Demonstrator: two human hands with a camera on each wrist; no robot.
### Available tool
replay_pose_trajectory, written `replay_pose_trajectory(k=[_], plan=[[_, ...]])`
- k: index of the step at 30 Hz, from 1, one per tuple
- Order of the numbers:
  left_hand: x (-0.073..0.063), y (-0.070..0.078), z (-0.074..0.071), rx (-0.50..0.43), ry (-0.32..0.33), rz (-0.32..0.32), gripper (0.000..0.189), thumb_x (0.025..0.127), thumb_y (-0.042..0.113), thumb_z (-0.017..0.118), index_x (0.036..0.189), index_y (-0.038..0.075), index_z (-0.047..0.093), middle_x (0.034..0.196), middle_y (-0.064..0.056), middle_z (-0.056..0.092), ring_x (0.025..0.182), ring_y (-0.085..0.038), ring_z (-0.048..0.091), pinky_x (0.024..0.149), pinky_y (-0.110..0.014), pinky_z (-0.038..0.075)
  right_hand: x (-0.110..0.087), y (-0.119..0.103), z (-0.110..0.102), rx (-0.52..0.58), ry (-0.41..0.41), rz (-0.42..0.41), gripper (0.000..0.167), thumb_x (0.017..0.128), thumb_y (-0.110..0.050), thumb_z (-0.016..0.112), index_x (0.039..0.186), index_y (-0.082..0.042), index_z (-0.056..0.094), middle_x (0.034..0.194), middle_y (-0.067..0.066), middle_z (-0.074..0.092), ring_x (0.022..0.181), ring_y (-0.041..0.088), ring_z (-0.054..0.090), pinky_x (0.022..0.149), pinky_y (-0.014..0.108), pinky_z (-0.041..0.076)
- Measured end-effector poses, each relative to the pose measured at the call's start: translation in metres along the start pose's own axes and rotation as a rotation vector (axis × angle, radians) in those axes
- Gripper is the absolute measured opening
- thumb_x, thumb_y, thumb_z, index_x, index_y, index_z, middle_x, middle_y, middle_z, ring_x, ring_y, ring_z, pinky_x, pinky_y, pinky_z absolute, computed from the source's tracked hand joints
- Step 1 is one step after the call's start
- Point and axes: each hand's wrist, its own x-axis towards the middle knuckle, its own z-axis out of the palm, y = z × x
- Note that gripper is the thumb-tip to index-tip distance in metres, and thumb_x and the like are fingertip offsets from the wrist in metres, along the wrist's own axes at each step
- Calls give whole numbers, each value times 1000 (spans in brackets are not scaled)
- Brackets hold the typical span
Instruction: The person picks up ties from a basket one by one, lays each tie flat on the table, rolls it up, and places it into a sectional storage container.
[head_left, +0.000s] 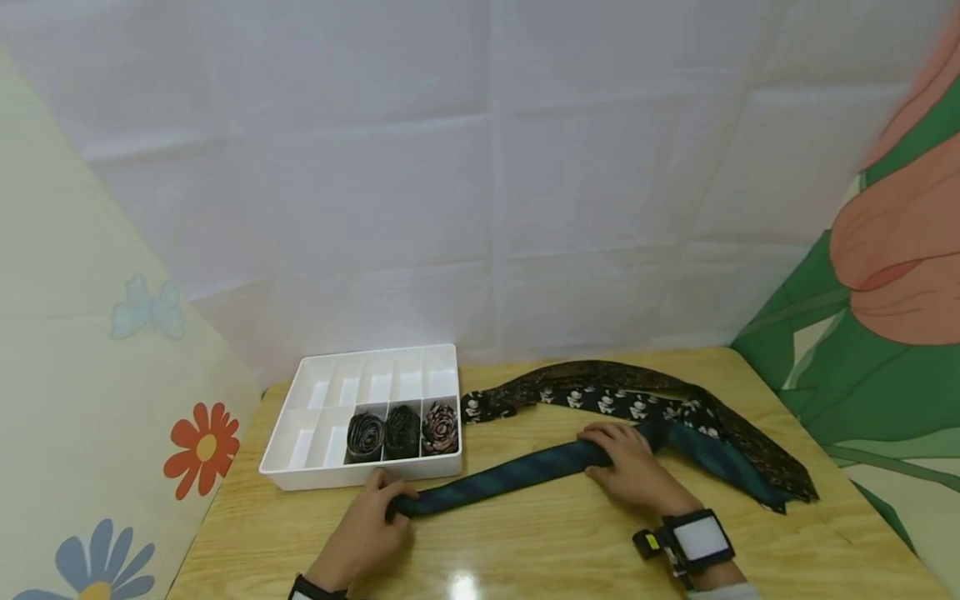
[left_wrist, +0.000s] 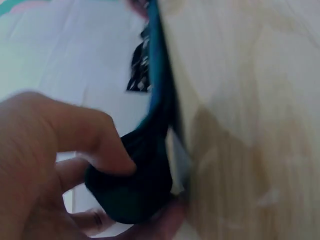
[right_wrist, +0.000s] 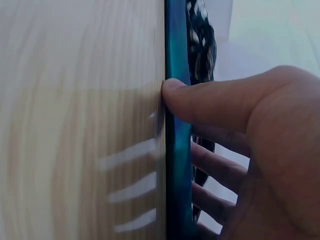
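A dark blue-green striped necktie (head_left: 510, 478) stretches across the table between both hands. My left hand (head_left: 366, 523) grips its left end, just in front of the white box. In the left wrist view, the thumb and fingers curl round a thick, rolled bunch of the necktie (left_wrist: 131, 197). My right hand (head_left: 633, 471) holds the strip farther along, with the thumb at the near edge and the fingers on the far side, as the right wrist view shows on the necktie (right_wrist: 179, 165). Past that hand, the necktie bends and trails toward the front right.
A white divided box (head_left: 360, 477) stands at the back left, with a dark rolled necktie (head_left: 366, 436), a black rolled one (head_left: 402, 432) and a pinkish patterned one (head_left: 440, 428) in its front compartments. Dark patterned neckties (head_left: 600, 372) lie behind the right hand. A white backdrop (head_left: 480, 208) rises behind the table.
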Motion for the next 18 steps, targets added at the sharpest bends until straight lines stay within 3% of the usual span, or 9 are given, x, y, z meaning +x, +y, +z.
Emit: replay_pose_trajectory(k=[3, 7, 14, 18], plan=[[-5, -7, -8, -63, 9, -59, 28, 84, 5, 79, 106, 22, 75, 109, 2, 52, 104, -17, 59, 96, -36, 54, -5, 10, -8, 2, 17, 32, 48, 94, -18, 80, 139, -12, 66, 147, 19, 58, 140, 52, 44, 113, 80, 23], [-11, -20, -16, -52, 58, -78, 39, 80, 3, 85, 111, 22, 71, 116, 2, 65, 113, -23, 66, 100, -43, 55, -11, 20, -19, -22, -8, 89, 53, 88, -10, 79, 139, -11, 66, 145, 22, 57, 135, 54, 46, 108, 81, 30], [-22, -43, -38, -51, 112, -175, 44, 79, -4, 80, 116, 10, 59, 107, -7, 71, 102, -21, 66, 90, -42, 55, -16, 24, -30, -32, -76, 132, 52, 81, 5, 72, 132, -6, 67, 140, 23, 59, 129, 51, 53, 96, 69, 49], [-25, -52, -45, -146, 150, -156, 36, 82, -8, 78, 111, 9, 62, 106, -5, 69, 94, -14, 64, 78, -31, 55, -19, 25, -31, -39, -94, 153, 43, 87, 3, 70, 129, -4, 67, 132, 22, 66, 122, 46, 62, 93, 61, 55]])
